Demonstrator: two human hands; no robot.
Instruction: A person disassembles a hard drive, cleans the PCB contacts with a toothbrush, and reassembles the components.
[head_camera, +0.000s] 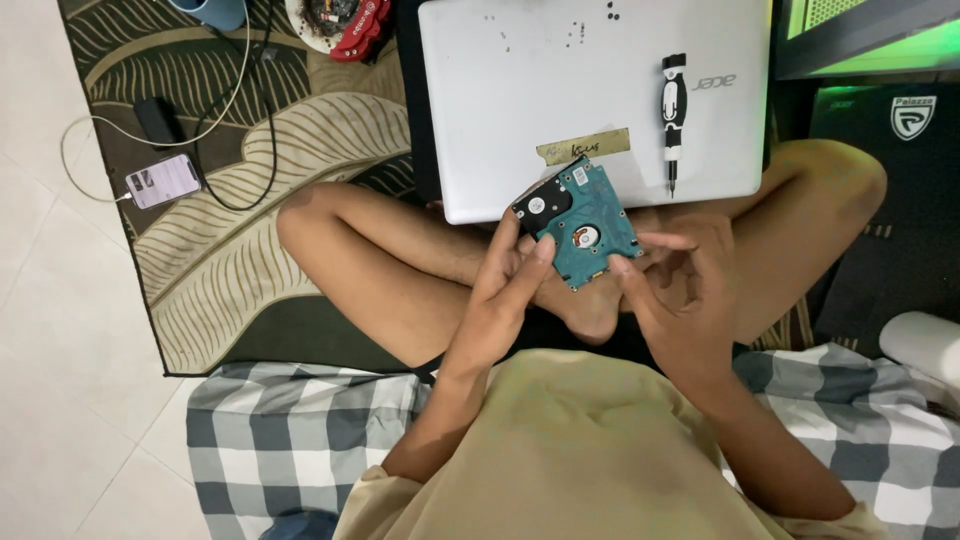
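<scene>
A small hard drive (580, 222) with its teal circuit board facing up is held over my crossed legs. My left hand (505, 290) grips its left edge, thumb on the board. The fingertips of my right hand (680, 285) touch its lower right corner. Just beyond the drive lies a shut white laptop (560, 90), underside up, with a strip of tan tape (583, 146) and a black and white screwdriver (673, 115) resting on it.
A leaf-patterned rug (230, 230) carries a phone (162, 181) on a white cable, a black adapter (155, 118), a blue cup (215, 12) and a white dish with red parts (335, 22). A dark bag (890, 180) lies at right; checked cloth (290, 440) covers my seat.
</scene>
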